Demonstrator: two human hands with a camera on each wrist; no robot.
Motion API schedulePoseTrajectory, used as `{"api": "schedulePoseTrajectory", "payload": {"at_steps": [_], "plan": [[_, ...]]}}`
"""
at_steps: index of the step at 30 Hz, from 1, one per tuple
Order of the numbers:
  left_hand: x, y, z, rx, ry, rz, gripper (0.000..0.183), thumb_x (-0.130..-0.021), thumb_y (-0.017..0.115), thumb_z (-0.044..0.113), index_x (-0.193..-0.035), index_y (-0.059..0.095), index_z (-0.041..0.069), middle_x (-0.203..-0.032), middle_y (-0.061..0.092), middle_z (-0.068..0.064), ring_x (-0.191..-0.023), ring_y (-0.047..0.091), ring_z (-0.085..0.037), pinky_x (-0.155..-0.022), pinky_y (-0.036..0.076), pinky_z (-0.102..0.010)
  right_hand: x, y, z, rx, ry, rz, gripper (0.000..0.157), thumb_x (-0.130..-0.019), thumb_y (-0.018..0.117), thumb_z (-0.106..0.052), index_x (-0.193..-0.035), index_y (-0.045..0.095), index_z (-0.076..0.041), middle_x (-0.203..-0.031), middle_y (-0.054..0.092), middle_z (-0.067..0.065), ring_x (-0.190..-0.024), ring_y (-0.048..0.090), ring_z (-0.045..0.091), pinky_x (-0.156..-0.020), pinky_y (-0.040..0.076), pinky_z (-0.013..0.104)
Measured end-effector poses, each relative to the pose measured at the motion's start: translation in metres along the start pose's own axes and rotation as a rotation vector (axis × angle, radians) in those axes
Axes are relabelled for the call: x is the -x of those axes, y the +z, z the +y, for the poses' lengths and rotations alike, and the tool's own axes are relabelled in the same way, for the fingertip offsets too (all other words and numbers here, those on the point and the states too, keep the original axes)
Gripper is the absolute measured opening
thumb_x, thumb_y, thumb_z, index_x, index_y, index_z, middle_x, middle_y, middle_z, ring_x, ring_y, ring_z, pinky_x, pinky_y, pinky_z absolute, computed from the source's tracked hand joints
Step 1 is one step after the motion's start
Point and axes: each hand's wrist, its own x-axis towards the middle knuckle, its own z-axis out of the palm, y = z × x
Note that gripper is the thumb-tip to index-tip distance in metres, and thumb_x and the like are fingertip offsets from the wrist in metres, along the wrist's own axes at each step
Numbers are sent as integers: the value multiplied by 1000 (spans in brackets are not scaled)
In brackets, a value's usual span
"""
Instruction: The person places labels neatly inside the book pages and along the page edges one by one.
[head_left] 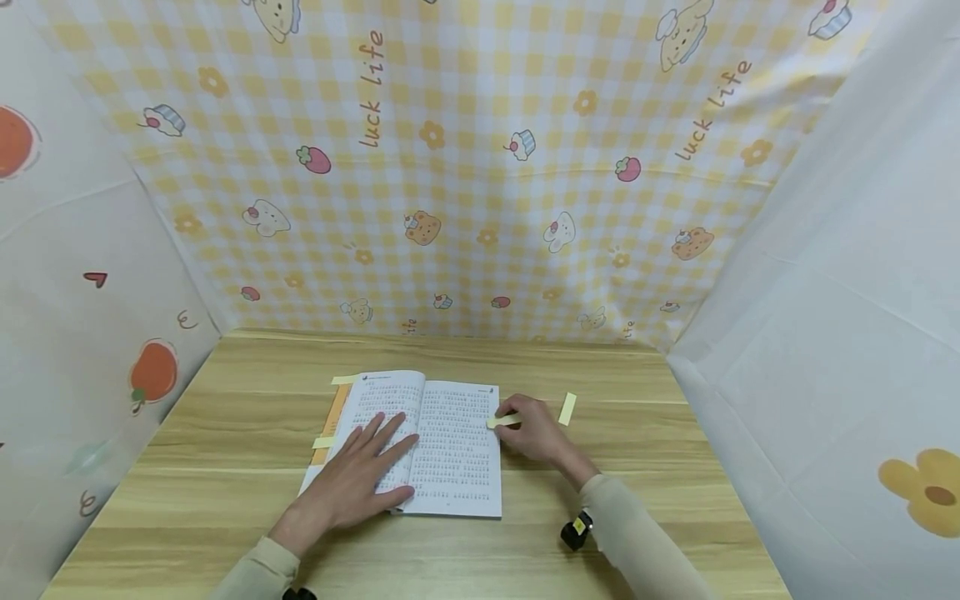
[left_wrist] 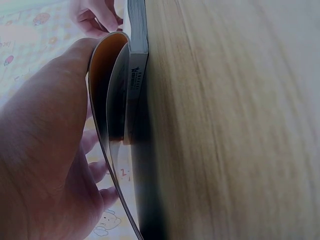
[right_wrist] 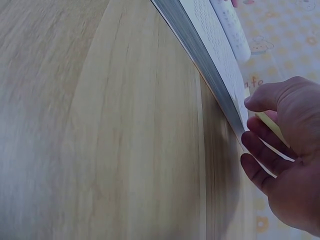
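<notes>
An open book (head_left: pixel 459 467) with printed pages lies on the wooden table. Spread out flat, my left hand (head_left: pixel 360 479) presses on its left page, the thumb near the lower end of the fold. In the left wrist view the cover bows up beside that hand, next to the spine (left_wrist: pixel 134 75). At the outer edge of the right page, my right hand (head_left: pixel 536 433) pinches a pale yellow sticky strip (head_left: pixel 504 422) between thumb and finger. One end of the strip overlaps the page. The right wrist view shows the strip (right_wrist: pixel 270 127) partly hidden behind the fingers, close to the page block (right_wrist: pixel 212 75).
Another pale yellow strip (head_left: pixel 567 409) lies on the table right of the book. Two more strips, an upper one (head_left: pixel 345 380) and a lower one (head_left: pixel 322 443), stick out past the left edge over an orange flap (head_left: pixel 334 413). A patterned cloth (head_left: pixel 465 250) hangs behind the table.
</notes>
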Motion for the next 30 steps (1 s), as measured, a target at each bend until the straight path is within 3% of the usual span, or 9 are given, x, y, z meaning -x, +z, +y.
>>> {"api": "schedulePoseTrajectory", "payload": {"at_steps": [5,23,30], "plan": [[0,1,0,0,3,3,76,-106,70,61,-169,54,21,-187,33,-14,-173,30,-50,-137,31,-75,-3,4,-1,56,-1,10,17,-93,84,-5,-110,80,-6,-115,81,10,-109,77,22,-93,67,30],[0,0,-1,-14,2,-3,77,-106,69,62,-170,54,22,-187,33,-13,-173,31,-49,-137,32,-74,-5,8,-6,95,13,8,14,-93,82,-5,-107,80,-7,-114,80,9,-108,76,21,-95,65,36],[0,0,-1,-20,1,-6,77,-107,69,62,-170,53,22,-187,33,-13,-173,30,-49,-137,32,-74,-6,9,-7,107,22,0,14,-95,82,-6,-109,79,-6,-115,79,9,-107,75,20,-94,66,33]]}}
